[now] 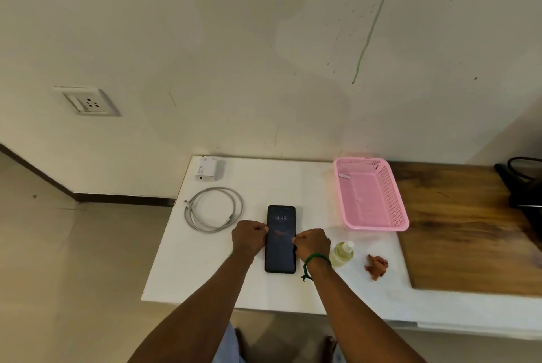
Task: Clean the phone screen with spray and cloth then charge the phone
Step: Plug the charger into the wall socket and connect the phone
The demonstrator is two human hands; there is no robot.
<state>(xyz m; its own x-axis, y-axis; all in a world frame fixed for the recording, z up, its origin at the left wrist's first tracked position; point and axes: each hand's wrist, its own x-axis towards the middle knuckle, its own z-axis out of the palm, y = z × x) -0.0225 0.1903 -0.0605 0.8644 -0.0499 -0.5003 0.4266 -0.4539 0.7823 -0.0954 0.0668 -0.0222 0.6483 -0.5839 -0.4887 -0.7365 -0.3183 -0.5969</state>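
A black phone (pixel 281 257) lies face up on the white table (pixel 293 183), its screen lit and showing 4:49. My left hand (pixel 249 238) grips the phone's left edge and my right hand (pixel 312 243) grips its right edge, fingers curled at the sides. A small spray bottle (pixel 342 253) of pale yellow liquid stands just right of my right wrist. A crumpled brown cloth (pixel 376 266) lies further right. A coiled white cable (pixel 214 210) lies left of the phone, and a white charger brick (pixel 206 169) stands at the table's far left corner.
A pink plastic basket (pixel 396 210) sits at the back right of the white surface. A wooden tabletop (pixel 469 230) extends to the right, with a dark object (pixel 525 186) at its far edge. A wall socket (pixel 88 102) is mounted on the wall at the left.
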